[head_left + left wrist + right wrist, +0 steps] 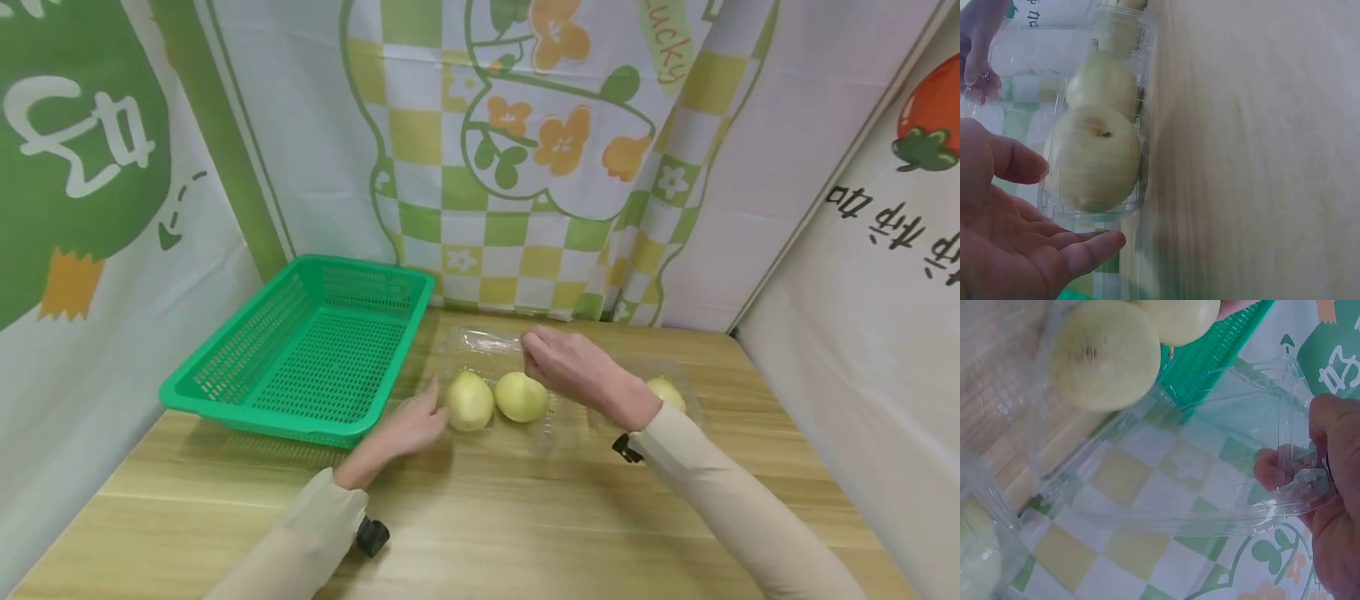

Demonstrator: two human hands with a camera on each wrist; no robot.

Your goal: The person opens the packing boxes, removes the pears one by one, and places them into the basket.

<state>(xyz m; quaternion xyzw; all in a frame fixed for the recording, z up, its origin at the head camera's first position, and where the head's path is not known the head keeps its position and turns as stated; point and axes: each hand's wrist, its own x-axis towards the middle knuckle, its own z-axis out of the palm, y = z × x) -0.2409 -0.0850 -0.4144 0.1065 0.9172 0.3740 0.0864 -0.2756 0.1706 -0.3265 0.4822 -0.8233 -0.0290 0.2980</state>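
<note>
In the head view two pale yellow pears, a left one [469, 402] and a right one [521, 397], sit side by side in a clear plastic clamshell box. My right hand [573, 362] is above the back of the box; the right wrist view shows it pinching the edge of the raised clear lid [1210, 519] between thumb and fingers. At the box's left end is my left hand [416, 419]. Its thumb and fingers are spread around that end in the left wrist view, fingertips right at the plastic wall.
A green plastic basket [262, 423] with slotted sides stands on the wooden table [510, 533] to the left. Partly behind my right forearm is a second clear box [693, 404] with a pear [666, 390] in it. A patterned curtain [517, 250] hangs along the back edge.
</note>
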